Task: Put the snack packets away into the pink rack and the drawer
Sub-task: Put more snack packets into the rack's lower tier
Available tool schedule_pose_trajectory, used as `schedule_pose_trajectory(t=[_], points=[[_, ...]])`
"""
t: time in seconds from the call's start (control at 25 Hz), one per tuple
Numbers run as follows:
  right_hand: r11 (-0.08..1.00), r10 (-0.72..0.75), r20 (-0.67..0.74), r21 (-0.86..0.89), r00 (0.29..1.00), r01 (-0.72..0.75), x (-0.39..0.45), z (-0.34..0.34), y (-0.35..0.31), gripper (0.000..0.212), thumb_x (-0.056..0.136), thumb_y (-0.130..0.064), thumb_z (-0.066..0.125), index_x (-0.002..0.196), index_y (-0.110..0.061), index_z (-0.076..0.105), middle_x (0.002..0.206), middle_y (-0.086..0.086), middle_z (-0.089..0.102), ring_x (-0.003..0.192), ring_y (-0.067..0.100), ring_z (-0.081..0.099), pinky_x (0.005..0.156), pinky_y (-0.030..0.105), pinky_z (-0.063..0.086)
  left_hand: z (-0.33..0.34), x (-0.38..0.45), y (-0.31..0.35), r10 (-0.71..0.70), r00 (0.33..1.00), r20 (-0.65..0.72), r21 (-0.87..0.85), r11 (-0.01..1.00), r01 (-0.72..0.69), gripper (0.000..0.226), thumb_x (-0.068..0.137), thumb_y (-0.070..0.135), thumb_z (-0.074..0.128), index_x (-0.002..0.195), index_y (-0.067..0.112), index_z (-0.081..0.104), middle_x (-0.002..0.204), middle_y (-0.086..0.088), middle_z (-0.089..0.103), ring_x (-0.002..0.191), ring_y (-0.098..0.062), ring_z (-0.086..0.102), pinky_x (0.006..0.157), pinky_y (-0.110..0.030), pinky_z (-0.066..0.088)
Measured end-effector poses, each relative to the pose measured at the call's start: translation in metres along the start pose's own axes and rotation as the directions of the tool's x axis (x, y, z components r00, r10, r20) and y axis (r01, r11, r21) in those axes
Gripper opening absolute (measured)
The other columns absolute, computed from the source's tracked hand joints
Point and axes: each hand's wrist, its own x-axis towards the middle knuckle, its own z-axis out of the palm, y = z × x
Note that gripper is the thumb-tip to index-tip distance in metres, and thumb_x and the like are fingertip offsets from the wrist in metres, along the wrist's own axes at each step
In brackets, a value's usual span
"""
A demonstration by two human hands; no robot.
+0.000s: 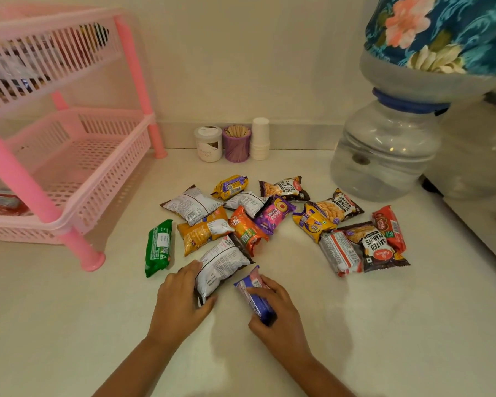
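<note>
Warm dim light, curved blurred edges.

I see bare counter point(69, 325) open from seven to nine o'clock; the pink rack point(69, 173) blocks ten, the water bottle point(384, 150) blocks two.

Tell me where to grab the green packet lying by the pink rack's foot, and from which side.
Take the green packet across its narrow middle, from above. It lies flat and alone on the counter, long axis running away from you, both long edges clear. The left hand is nearest, but it grips a white packet now.
</note>
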Motion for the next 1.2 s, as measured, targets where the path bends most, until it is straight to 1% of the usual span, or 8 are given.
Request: schedule_pose_trajectory(t=[0.24, 0.36, 0.44, 0.52, 0.64, 0.76, 0.92, 1.2], points=[[0.999, 0.013, -0.079, 0.052, 0.997, -0.009, -0.001, -0.001, -0.005, 0.059, 0.069, -0.007, 0.066, 0.102, -0.054, 0.052, 0.127, -0.029, 0.038, 0.113, -0.023, 0.037, 0.082, -0.001, 0.038, 0.002, -0.003, -0.006, 0.018, 0.998, -0.053, -0.065, 0.998, -0.022, 0.041, 0.08, 0.024, 0.068, 0.118, 0.013, 0.056, 0.107, -0.008, 0.066, 0.085, -0.025, 0.055, 0.066, -0.032, 0.041], [0.994, 0.037, -0.134, 0.104, 0.99, -0.023, 0.002, -0.002, -0.004, 0.058, 0.067, 0.003, 0.066, 0.1, -0.044, 0.059, 0.123, -0.024, 0.045, 0.112, -0.005, 0.049, 0.083, 0.003, 0.04, -0.002, -0.01, -0.008, 0.05, 0.991, -0.125, -0.118, 0.991, -0.065, 0.026, 0.081, 0.015, 0.066, 0.106, 0.008, 0.061, 0.094, -0.01, 0.067, 0.075, -0.025, 0.055, 0.06, -0.028, 0.041], [0.987, 0.058, -0.147, 0.158, 0.987, -0.035, 0.005, -0.004, -0.003, 0.055, 0.068, 0.009, 0.065, 0.101, -0.035, 0.062, 0.121, -0.015, 0.051, 0.107, 0.012, 0.056, 0.087, 0.022, 0.049, -0.007, -0.018, -0.007, 0.083, 0.98, -0.183, -0.131, 0.986, -0.108, 0.028, 0.077, 0.019, 0.064, 0.102, 0.007, 0.062, 0.091, -0.009, 0.067, 0.071, -0.025, 0.057, 0.06, -0.024, 0.043], [0.974, 0.1, -0.144, 0.218, 0.985, -0.067, 0.01, -0.004, -0.005, 0.051, 0.071, 0.012, 0.064, 0.102, -0.029, 0.062, 0.123, -0.003, 0.055, 0.094, 0.023, 0.06, 0.074, 0.033, 0.056, -0.015, -0.028, -0.009, 0.034, 0.978, -0.205, -0.233, 0.969, -0.083, 0.029, 0.076, 0.022, 0.063, 0.101, 0.008, 0.063, 0.091, -0.008, 0.066, 0.076, -0.022, 0.057, 0.066, -0.016, 0.039], [0.963, 0.085, -0.19, 0.269, 0.978, -0.032, 0.021, -0.003, -0.012, 0.045, 0.072, 0.015, 0.065, 0.102, -0.018, 0.063, 0.12, 0.006, 0.055, 0.081, 0.0, 0.063, 0.051, 0.008, 0.048, -0.021, -0.048, -0.019, 0.024, 0.989, -0.144, -0.276, 0.959, -0.064, 0.026, 0.083, 0.031, 0.062, 0.1, 0.012, 0.067, 0.1, -0.004, 0.066, 0.088, -0.016, 0.056, 0.078, -0.018, 0.043], [0.952, 0.053, -0.182, 0.305, 0.982, 0.005, 0.036, 0.007, -0.029, 0.041, 0.075, 0.012, 0.066, 0.098, -0.022, 0.063, 0.112, 0.003, 0.059, 0.077, -0.011, 0.061, 0.052, 0.006, 0.047, -0.044, -0.064, -0.034, 0.008, 0.998, -0.068, -0.261, 0.965, -0.025, 0.024, 0.082, 0.036, 0.058, 0.089, 0.017, 0.07, 0.093, 0.0, 0.067, 0.083, -0.021, 0.062, 0.072, -0.022, 0.043], [0.916, 0.049, -0.124, 0.402, 0.991, 0.005, 0.058, 0.033, -0.058, 0.044, 0.078, 0.01, 0.064, 0.09, -0.032, 0.064, 0.097, -0.016, 0.061, 0.067, 0.003, 0.062, 0.051, 0.007, 0.047, -0.092, -0.095, -0.083, 0.093, 0.934, -0.346, -0.107, 0.985, -0.138, 0.028, 0.092, 0.045, 0.039, 0.096, 0.022, 0.054, 0.107, 0.013, 0.056, 0.089, -0.01, 0.05, 0.08, -0.013, 0.034], [0.899, -0.072, 0.068, 0.436, 0.995, 0.035, 0.076, 0.092, -0.099, 0.038, 0.078, 0.009, 0.064, 0.092, -0.026, 0.065, 0.105, -0.015, 0.062, 0.083, 0.001, 0.062, 0.054, 0.009, 0.049, -0.179, -0.095, -0.183, -0.164, 0.81, -0.562, -0.003, 0.98, 0.196, 0.032, 0.09, 0.044, 0.046, 0.099, 0.014, 0.054, 0.094, -0.006, 0.063, 0.081, -0.012, 0.043, 0.071, -0.022, 0.031]])
